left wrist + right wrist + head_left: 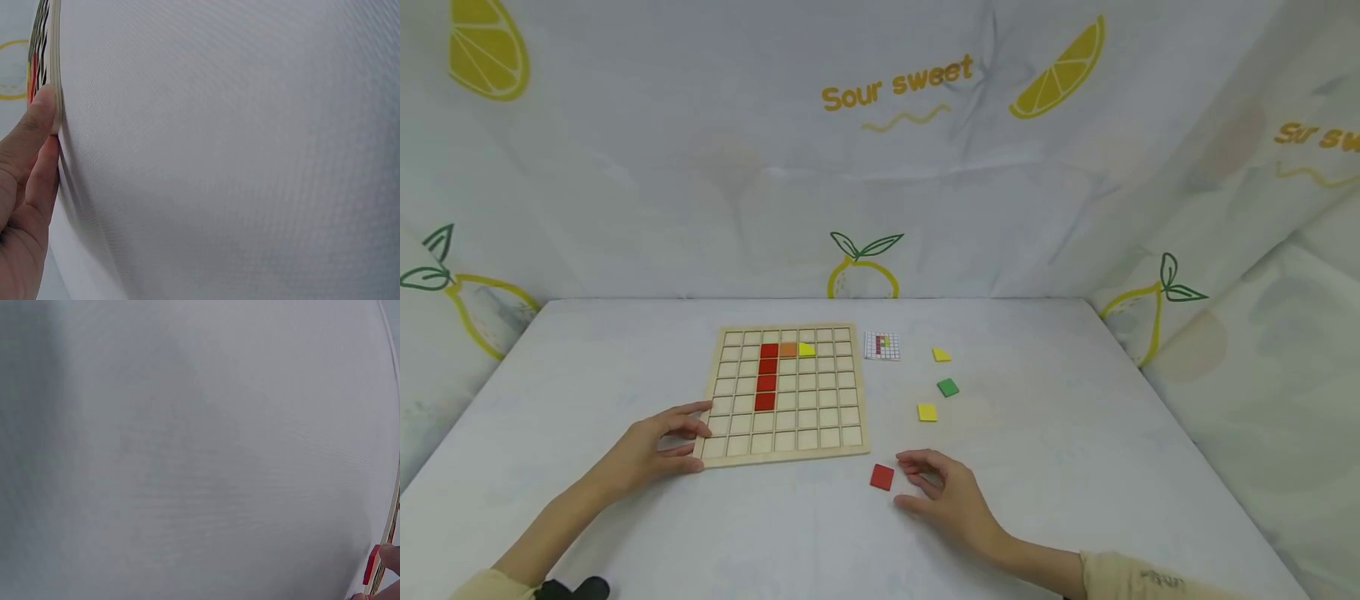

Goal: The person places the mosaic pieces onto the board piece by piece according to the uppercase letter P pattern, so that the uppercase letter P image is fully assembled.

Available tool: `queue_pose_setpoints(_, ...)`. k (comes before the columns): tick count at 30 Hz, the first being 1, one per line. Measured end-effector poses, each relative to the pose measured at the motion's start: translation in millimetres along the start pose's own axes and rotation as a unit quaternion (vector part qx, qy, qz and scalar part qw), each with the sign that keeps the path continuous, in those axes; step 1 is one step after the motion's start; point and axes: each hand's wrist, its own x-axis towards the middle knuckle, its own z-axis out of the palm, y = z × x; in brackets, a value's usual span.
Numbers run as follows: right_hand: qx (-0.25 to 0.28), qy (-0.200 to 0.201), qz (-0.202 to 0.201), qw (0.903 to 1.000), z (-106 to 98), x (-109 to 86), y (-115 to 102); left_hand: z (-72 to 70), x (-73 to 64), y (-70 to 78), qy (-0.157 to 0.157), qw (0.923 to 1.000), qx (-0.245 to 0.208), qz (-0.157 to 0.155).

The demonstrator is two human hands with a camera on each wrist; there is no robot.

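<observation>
My left hand holds the lower left side of a wooden grid board. In the left wrist view its thumb lies against the board's edge. On the board, several red square tiles form a column, with an orange square tile and a yellow cut-corner tile beside the top one. A loose red square tile lies on the table below the board's right corner. Just right of it is my right hand, empty, fingers loosely bent and thumb apart. The right wrist view shows that red tile by the fingertips.
A small printed pattern card lies at the board's upper right. Farther right are a yellow cut-corner tile, a green square tile and a yellow square tile. A lemon-print cloth hangs behind the white table.
</observation>
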Motion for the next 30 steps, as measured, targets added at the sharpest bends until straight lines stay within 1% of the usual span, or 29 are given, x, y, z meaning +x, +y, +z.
queue_pose_setpoints(3, 0.002, -0.007, -0.005, 1.0, 1.7, 2.5, -0.5, 0.5, -0.4, -1.1, 0.001, 1.0, -0.008, 0.003)
queue_pose_setpoints(7, -0.002, -0.028, -0.004, 0.9996, 2.1, 8.9, -2.6, 1.5, -0.3, -1.1, 0.001, 0.9999, -0.008, 0.005)
queue_pose_setpoints(11, -0.007, -0.063, -0.013, 0.9979, -1.5, 18.7, -2.6, 1.5, 0.1, 1.1, -0.005, 1.0, -0.005, -0.005)
queue_pose_setpoints(17, 0.017, -0.136, -0.016, 0.9905, -10.5, 31.3, -1.7, 0.7, 0.8, 4.0, -0.009, 0.9998, -0.004, -0.018)
queue_pose_setpoints(19, 0.015, -0.149, -0.019, 0.9885, -12.7, 33.1, -1.7, 0.4, 0.9, 4.4, -0.009, 0.9997, -0.005, -0.02)
queue_pose_setpoints(21, -0.002, -0.155, -0.024, 0.9877, -14.6, 34.3, -1.7, -0.1, 1.0, 4.6, -0.01, 0.9997, -0.007, -0.023)
queue_pose_setpoints(22, -0.011, -0.158, -0.028, 0.987, -15.3, 35.0, -1.7, -0.3, 1.0, 4.6, -0.01, 0.9996, -0.007, -0.023)
queue_pose_setpoints(24, -0.035, -0.166, -0.049, 0.9842, -16.7, 37.0, -1.7, -0.8, 0.9, 4.6, -0.009, 0.9996, -0.007, -0.024)
queue_pose_setpoints(27, -0.069, -0.182, -0.087, 0.977, -17.9, 41.2, -0.5, -0.8, 0.4, 4.6, -0.009, 0.9996, -0.008, -0.025)
queue_pose_setpoints(30, -0.088, -0.192, -0.116, 0.9705, -18.7, 45.0, 1.1, -0.2, 0.2, 4.8, -0.009, 0.9997, -0.008, -0.022)
